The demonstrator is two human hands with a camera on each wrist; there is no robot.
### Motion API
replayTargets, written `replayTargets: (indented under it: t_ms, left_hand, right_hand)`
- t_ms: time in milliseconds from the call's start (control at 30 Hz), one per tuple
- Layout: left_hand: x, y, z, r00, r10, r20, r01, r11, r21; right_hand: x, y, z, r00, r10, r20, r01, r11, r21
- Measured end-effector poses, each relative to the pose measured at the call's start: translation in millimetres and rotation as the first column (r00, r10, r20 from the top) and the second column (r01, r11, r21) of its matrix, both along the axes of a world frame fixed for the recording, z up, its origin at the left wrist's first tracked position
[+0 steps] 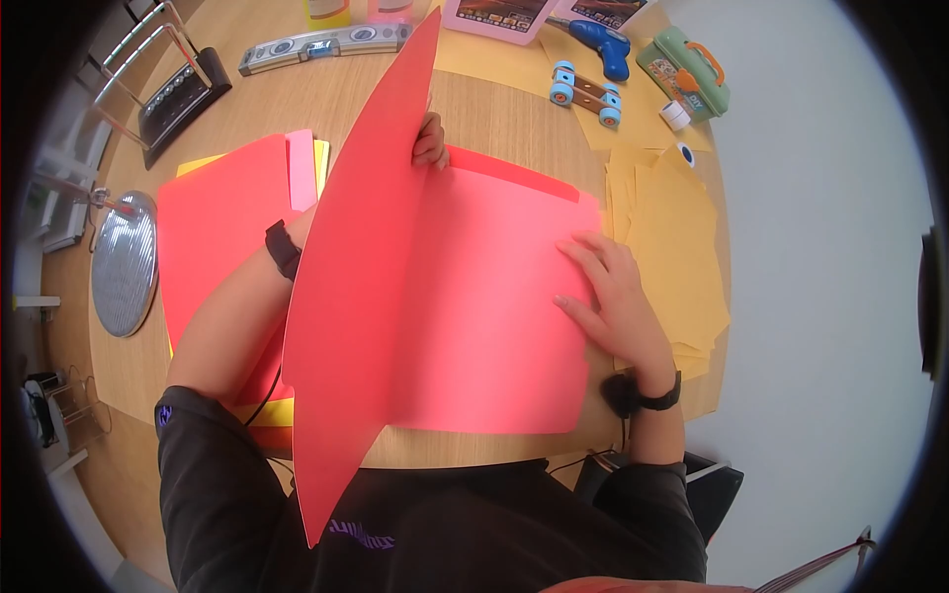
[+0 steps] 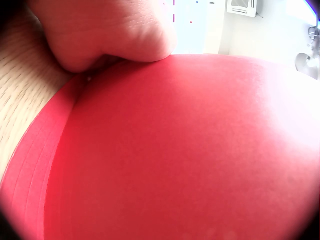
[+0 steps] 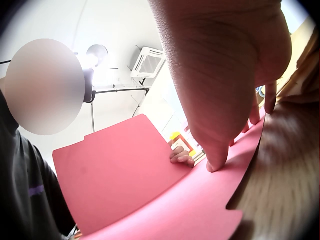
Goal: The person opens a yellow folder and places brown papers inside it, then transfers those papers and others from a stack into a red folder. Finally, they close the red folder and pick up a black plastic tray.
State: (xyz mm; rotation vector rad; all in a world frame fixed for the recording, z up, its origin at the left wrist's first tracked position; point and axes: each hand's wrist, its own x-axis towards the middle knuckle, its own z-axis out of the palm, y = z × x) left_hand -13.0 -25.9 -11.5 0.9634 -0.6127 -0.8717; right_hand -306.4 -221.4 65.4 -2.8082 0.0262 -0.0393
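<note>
A red folder lies opened on the table, its pink inner side [image 1: 494, 296] facing up and its left cover [image 1: 361, 267] raised nearly upright. At the far edge of that cover, the left hand [image 1: 430, 141] has its fingers curled round the card; the cover hides the rest of the hand in the head view. On the right part of the folder rests the right hand [image 1: 618, 296], fingers spread and fairly relaxed near the right edge. The right wrist view shows the right hand's [image 3: 225, 75] fingertips touching the pink surface, with the raised cover [image 3: 125, 175] beyond.
Red and yellow folders [image 1: 222, 227] lie to the left beside a round ribbed disc [image 1: 126, 262]. Yellow-brown paper sheets [image 1: 672, 247] are on the right. Along the back are a silver level [image 1: 326, 47], a blue toy drill [image 1: 603, 44], a wheeled toy [image 1: 586, 94] and a green case [image 1: 682, 74].
</note>
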Motion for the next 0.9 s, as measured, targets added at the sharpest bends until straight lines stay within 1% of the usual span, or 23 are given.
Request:
replayTargets:
  t_ms: [233,433,600,700,900]
  left_hand:
    - [0.4,-0.2,-2.0,1.000,0.002,-0.013,-0.002,1.000,0.007]
    - [2.9,-1.6,-4.3,1.000,-0.013,0.013,0.013,1.000,-0.007]
    - [6.1,-2.8,-8.4,0.999,-0.034,-0.032,0.032,0.998,-0.050]
    - [2.9,-1.3,-5.0,1.000,-0.011,0.018,0.011,1.000,-0.002]
    - [0.5,-0.9,-1.3,1.000,0.004,-0.003,-0.004,1.000,-0.005]
  right_hand:
    - [-0.3,0.5,0.0,1.000,-0.009,-0.011,0.009,1.000,0.000]
    - [0.1,0.0,0.0,1.000,-0.008,-0.011,0.008,1.000,0.003]
    - [-0.1,-0.5,-0.9,1.000,-0.002,-0.003,0.002,1.000,0.003]
    - [-0.1,-0.3,-0.4,1.000,-0.001,-0.001,0.001,1.000,0.002]
    - [-0.3,0.0,-0.9,1.000,-0.002,0.000,0.002,1.000,0.003]
